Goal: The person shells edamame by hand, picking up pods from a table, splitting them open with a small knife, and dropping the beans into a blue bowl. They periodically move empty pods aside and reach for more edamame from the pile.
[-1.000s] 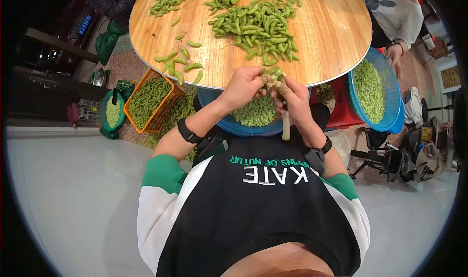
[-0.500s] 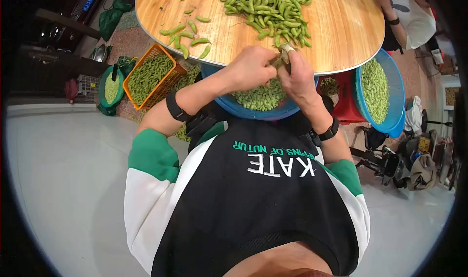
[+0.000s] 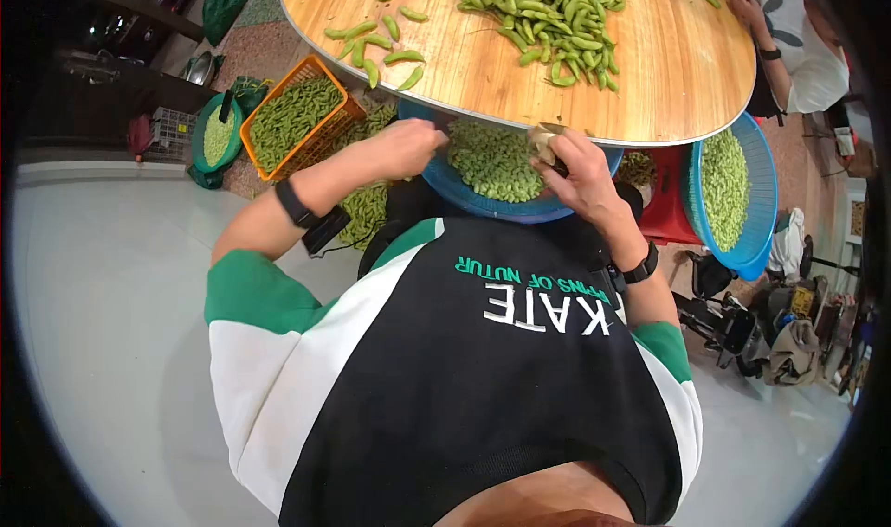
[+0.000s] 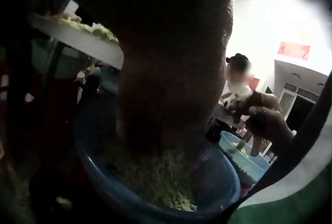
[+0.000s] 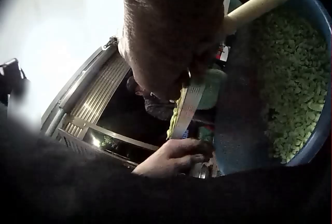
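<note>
My left hand [image 3: 408, 147] is over the left rim of the blue basin [image 3: 524, 213], fingers bent; whether it holds anything cannot be told. In the right wrist view, that left hand [image 5: 174, 157] has its fingertips hidden. My right hand [image 3: 585, 174] grips a pale-handled tool, whose handle [image 5: 259, 7] sticks out in the right wrist view; its working end is hidden. A beige-brown item [image 3: 545, 141] shows at the right fingertips, by the table edge. Shelled green beans [image 3: 497, 163] lie in the basin below and between the hands, which are apart.
A round wooden table [image 3: 668, 82] with heaped green pods [image 3: 557, 17] stands ahead. At left are an orange crate [image 3: 320, 123] of pods and a green basin [image 3: 215, 137]. At right, another blue basin [image 3: 759, 193] holds beans; another person [image 3: 807, 58] is beyond.
My hands were together at the table edge; the left has drawn back leftward, away from the right. The head view has shifted, so the table and baskets appear farther right.
</note>
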The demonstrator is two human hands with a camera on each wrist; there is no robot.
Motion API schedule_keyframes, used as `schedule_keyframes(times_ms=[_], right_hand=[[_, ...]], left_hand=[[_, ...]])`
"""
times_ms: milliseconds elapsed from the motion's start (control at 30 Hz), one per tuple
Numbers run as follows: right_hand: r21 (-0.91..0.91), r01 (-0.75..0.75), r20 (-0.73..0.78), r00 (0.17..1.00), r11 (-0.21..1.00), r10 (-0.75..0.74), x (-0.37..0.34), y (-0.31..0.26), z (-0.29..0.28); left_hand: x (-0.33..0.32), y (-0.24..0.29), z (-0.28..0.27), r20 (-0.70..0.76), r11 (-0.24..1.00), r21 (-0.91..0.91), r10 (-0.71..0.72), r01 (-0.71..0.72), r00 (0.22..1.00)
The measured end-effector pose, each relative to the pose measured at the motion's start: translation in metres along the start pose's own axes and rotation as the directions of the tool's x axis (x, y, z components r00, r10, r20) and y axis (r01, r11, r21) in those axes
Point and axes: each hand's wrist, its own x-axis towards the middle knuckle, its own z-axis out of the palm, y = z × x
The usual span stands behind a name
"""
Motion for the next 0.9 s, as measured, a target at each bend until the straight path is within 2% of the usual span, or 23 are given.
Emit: schedule_keyframes(times_ms=[33,100,133,200,233,300,333,400,467,600,700,900], right_hand=[[0.007,-0.046,-0.006,0.999,0.999,0.046,-0.001,0.001,-0.002],[0.014,-0.097,-0.011,0.995,0.995,0.097,-0.003,0.001,-0.006],[0.034,-0.198,-0.072,0.977,0.980,0.200,-0.001,0.000,-0.011],[0.065,-0.360,-0.175,0.914,0.931,0.366,0.002,0.006,-0.018],[0.129,-0.392,-0.271,0.870,0.911,0.412,-0.001,0.017,-0.017],[0.158,-0.489,-0.321,0.796,0.858,0.513,-0.004,0.039,-0.022],[0.465,-0.394,-0.331,0.753,0.793,0.569,-0.003,0.044,-0.021],[0.496,-0.420,-0.294,0.742,0.760,0.603,-0.001,0.048,-0.027],[0.586,-0.436,-0.237,0.714,0.683,0.659,-0.002,0.050,-0.027],[0.614,-0.425,-0.241,0.701,0.665,0.671,-0.002,0.044,-0.026],[0.609,-0.378,-0.287,0.714,0.697,0.638,-0.004,0.047,-0.022],[0.552,-0.388,-0.302,0.732,0.738,0.610,-0.005,0.047,-0.024]], left_hand=[[0.017,0.000,0.004,0.076,0.994,-0.109,-0.024,0.032,0.997],[0.050,-0.008,0.025,0.226,0.991,-0.112,-0.041,0.068,0.973],[0.067,-0.017,0.042,0.228,0.991,-0.115,-0.041,0.068,0.973],[0.101,-0.037,0.075,0.269,0.999,0.014,0.036,-0.042,0.962],[0.110,-0.040,0.082,0.273,0.999,0.013,0.036,-0.042,0.961],[0.125,-0.046,0.097,0.241,0.977,0.198,0.033,-0.082,0.970],[0.128,-0.050,0.105,0.246,0.977,0.196,0.035,-0.085,0.969],[0.130,-0.057,0.115,0.043,0.989,0.060,0.131,-0.134,0.990],[0.133,-0.057,0.118,0.065,0.988,0.069,0.133,-0.137,0.989],[0.141,-0.047,0.120,0.128,0.978,0.116,0.157,-0.172,0.979],[0.143,-0.044,0.121,0.174,0.968,0.155,0.171,-0.199,0.970],[0.126,-0.081,0.110,0.268,0.944,0.213,0.191,-0.251,0.944]])
